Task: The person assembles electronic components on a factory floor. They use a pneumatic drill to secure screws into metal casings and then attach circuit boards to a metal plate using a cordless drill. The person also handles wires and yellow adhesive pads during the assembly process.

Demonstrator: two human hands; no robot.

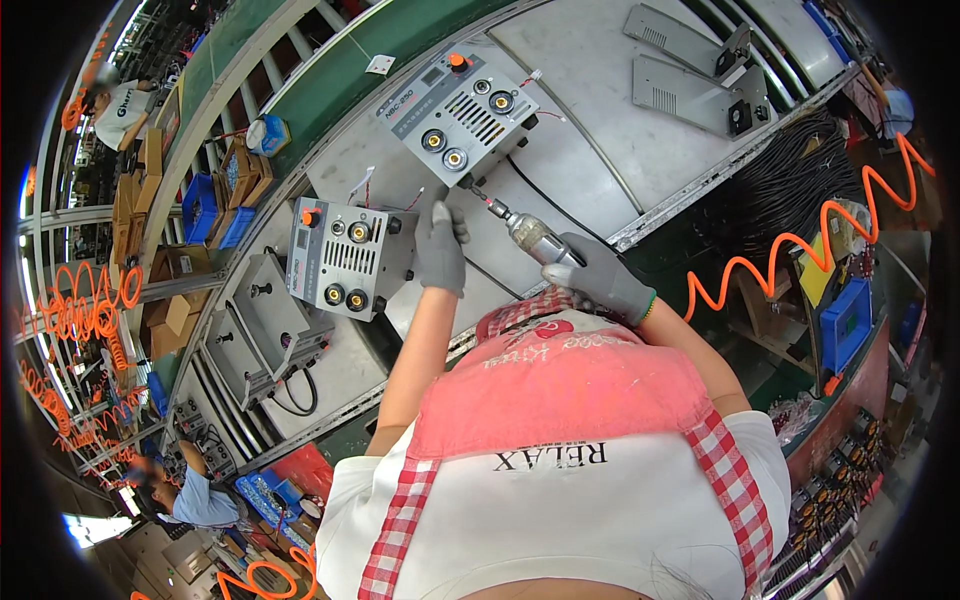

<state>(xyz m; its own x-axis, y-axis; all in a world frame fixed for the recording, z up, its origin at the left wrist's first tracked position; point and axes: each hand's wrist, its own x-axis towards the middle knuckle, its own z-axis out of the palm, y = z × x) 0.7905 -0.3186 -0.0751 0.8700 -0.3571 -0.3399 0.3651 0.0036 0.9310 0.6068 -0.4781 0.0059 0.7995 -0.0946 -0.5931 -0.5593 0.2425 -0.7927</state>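
Observation:
My right hand [608, 277], in a grey glove, is wrapped round a silver pneumatic screwdriver [533, 236]. Its bit points at the lower corner of a grey welding machine [462, 118]; I cannot tell whether it touches a screw. That machine's front carries an orange knob, round sockets and vent slots. My left hand [441, 250], gloved too, is held just below the machine, its fingers curled together; what they hold, if anything, is hidden. A second welding machine [345, 258] of the same kind stands to the left of this hand, with loose wires at its top.
Grey panels [690, 95] lie at the far right of the metal workbench [575, 60]. Black cables [790, 185] are heaped beyond its right edge. An open metal casing [262, 325] sits at the left. Orange coiled air hoses [800, 255] hang on the right. Two people work at the left.

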